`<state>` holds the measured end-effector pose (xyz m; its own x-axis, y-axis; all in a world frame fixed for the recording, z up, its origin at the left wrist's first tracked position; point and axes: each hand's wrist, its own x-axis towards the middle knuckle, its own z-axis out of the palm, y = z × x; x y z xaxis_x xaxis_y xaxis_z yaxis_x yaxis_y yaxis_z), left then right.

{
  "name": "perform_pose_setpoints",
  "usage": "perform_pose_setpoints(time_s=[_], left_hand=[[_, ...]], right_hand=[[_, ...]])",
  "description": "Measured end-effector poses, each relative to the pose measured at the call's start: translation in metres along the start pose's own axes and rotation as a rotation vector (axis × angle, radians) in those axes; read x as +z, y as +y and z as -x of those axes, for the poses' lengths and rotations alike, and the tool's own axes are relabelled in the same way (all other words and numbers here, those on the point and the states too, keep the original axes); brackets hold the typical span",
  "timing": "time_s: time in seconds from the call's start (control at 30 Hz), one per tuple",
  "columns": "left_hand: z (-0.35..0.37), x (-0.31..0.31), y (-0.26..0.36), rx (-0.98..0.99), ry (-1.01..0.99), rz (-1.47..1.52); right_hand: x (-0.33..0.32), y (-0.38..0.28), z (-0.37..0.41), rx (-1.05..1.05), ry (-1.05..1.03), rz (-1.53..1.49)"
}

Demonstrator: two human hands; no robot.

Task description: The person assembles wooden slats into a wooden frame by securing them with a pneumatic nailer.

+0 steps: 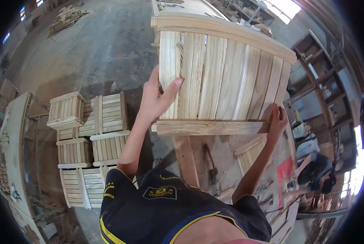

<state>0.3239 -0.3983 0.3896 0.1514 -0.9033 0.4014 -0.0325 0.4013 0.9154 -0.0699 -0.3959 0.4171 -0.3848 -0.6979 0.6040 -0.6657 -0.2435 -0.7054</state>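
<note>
A slatted wooden crate [224, 77] is held up in front of me, its upright pale slats framed by a thicker rail along the top and another along the bottom. My left hand [159, 95] grips its left edge, with the thumb lying over the front slats and the fingers mostly hidden behind. At the lower right corner, my right hand [277, 122] is closed around the end of the bottom rail [214, 127]. The far side of the crate is largely out of sight.
Several similar wooden crates [102, 148] stand stacked on the floor to the left, near a workbench [15, 130]. A wooden beam [186, 160] and another slatted piece [249, 156] lie below. Shelves [318, 81] line the right, where a person [318, 173] bends over. Scrap wood [66, 19] is piled far back.
</note>
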Motion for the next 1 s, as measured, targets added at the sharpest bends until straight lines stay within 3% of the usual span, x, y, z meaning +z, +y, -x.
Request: perform_pose_setpoints(time_s=[0.07, 0.17, 0.3, 0.4, 0.53, 0.6, 0.63, 0.7, 0.73, 0.8, 0.87, 0.93, 1.0], left_hand=[[-0.028, 0.003, 0.004, 0.256, 0.192, 0.038], [-0.079, 0.002, 0.007, 0.188, 0.152, 0.037], [-0.162, 0.001, -0.001, 0.166, 0.112, -0.236], [-0.204, 0.006, 0.005, 0.080, 0.009, -0.372], [-0.233, 0.012, -0.023, 0.172, -0.106, -0.495], [-0.231, 0.007, -0.036, 0.213, -0.176, -0.631], [-0.210, 0.002, -0.040, 0.180, -0.182, -0.663], [-0.163, -0.010, -0.017, -0.149, -0.292, -0.655], [-0.144, -0.006, -0.026, -0.156, -0.319, -0.646], [-0.108, 0.008, -0.051, 0.297, -0.002, -0.331], [-0.087, 0.032, -0.058, 0.345, 0.012, -0.304], [-0.081, 0.051, -0.065, 0.427, 0.020, -0.271], [-0.082, 0.065, -0.076, 0.360, 0.197, -0.302]], right_hand=[[0.024, -0.014, -0.044, -0.105, -0.008, 0.027], [0.052, -0.024, -0.129, -0.164, -0.150, 0.106], [0.100, -0.021, -0.232, -0.124, -0.322, 0.261], [0.124, -0.033, -0.262, -0.058, -0.366, 0.185], [0.147, -0.005, -0.291, -0.065, -0.387, 0.099], [0.144, 0.013, -0.302, -0.074, -0.460, 0.555], [0.141, 0.015, -0.293, -0.074, -0.472, 0.611], [0.136, 0.070, -0.311, -0.064, -0.414, 0.540], [0.130, 0.101, -0.316, -0.056, -0.366, 0.468], [0.123, 0.118, -0.301, -0.012, -0.396, 0.402], [0.127, 0.100, -0.259, 0.197, -0.323, 0.048], [0.133, 0.118, -0.244, 0.102, -0.304, -0.126], [0.144, 0.140, -0.243, 0.278, -0.208, -0.147]])
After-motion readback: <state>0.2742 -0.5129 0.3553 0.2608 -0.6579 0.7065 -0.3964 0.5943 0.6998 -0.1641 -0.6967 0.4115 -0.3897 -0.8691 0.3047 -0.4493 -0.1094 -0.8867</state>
